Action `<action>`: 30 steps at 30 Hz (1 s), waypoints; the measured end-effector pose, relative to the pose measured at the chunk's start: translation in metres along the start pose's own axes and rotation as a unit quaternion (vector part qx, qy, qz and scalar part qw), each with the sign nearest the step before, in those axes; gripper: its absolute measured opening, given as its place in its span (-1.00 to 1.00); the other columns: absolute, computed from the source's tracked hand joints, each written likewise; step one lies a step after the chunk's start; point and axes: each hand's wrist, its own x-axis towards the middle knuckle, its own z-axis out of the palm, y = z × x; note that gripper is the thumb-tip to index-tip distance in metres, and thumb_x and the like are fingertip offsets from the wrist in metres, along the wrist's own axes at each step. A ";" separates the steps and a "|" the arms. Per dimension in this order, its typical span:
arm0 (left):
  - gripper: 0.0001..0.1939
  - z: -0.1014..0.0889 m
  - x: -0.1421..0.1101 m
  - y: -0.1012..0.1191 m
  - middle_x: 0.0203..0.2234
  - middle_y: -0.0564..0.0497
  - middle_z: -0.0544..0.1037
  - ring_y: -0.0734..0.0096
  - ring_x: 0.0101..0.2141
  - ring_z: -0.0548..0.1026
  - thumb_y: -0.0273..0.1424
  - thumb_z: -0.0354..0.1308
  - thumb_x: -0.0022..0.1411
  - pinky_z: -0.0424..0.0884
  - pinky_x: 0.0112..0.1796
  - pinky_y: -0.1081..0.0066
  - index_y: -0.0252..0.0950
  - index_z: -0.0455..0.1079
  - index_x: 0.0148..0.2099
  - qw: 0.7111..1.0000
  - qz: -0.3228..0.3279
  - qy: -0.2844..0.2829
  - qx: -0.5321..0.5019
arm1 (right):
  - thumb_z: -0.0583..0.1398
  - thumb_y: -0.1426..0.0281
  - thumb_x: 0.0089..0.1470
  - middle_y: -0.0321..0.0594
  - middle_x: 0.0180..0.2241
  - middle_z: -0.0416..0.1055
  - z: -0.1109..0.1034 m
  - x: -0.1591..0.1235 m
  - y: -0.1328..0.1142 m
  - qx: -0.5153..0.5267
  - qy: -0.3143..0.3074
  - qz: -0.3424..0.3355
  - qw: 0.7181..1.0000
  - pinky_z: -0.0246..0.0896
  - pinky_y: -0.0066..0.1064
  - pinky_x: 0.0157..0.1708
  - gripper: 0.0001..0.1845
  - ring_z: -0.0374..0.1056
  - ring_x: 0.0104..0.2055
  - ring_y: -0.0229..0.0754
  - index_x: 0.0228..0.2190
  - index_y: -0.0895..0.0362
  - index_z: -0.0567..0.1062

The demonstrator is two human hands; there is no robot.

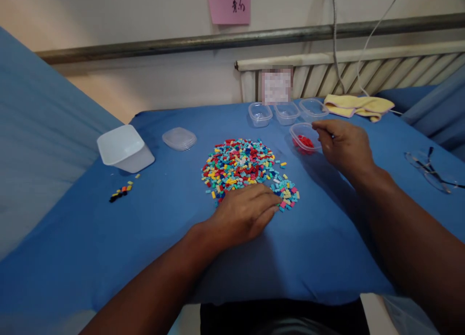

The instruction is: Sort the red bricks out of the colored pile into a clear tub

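A heap of small coloured bricks [243, 167] lies in the middle of the blue-covered table [145, 238]. My left hand [243, 214] rests palm down on the near edge of the heap, fingers lying flat and together on the bricks. My right hand [345, 146] hovers at the right rim of a small clear tub [296, 130] that holds red bricks [304, 141]. Its fingers are curled and pinched together over the tub; what they hold is too small to see.
Three empty clear tubs [260, 114] stand in a row at the back. A white box [124, 148] and a stack of lids [179, 138] sit at left, with a few dark and orange bricks [121, 191] nearby. Yellow cloth [358, 105] and glasses [430, 170] lie at right.
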 end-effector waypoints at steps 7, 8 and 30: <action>-0.79 0.000 -0.005 -0.004 -0.07 -0.04 0.66 0.30 -0.14 0.55 -0.44 0.10 0.55 0.49 -0.16 0.25 -0.25 0.59 0.00 0.991 0.028 -0.100 0.089 | 0.23 0.32 0.38 -0.08 -0.16 0.69 0.007 -0.025 -0.041 0.076 -0.215 -0.158 0.961 0.45 -0.19 -0.08 -0.73 0.59 -0.14 0.00 -0.03 0.03 0.72; -0.78 0.000 -0.006 -0.005 -0.09 -0.05 0.65 0.30 -0.15 0.54 -0.43 0.09 0.55 0.48 -0.16 0.25 -0.25 0.59 -0.02 0.989 0.014 -0.103 0.105 | 0.23 0.34 0.37 -0.07 -0.17 0.68 0.009 -0.028 -0.044 0.078 -0.250 -0.176 0.949 0.43 -0.22 -0.11 -0.73 0.58 -0.15 -0.02 -0.04 0.05 0.72; -0.69 -0.036 -0.001 -0.016 -0.41 0.02 0.54 0.48 -0.39 0.44 -0.29 0.07 0.61 0.34 -0.31 0.37 -0.30 0.52 -0.17 0.988 -0.125 0.062 0.066 | 0.12 0.44 0.43 -0.11 -0.15 0.68 0.020 -0.040 -0.056 0.104 -0.291 -0.176 0.935 0.42 -0.27 -0.15 -0.66 0.58 -0.19 -0.07 -0.01 0.06 0.69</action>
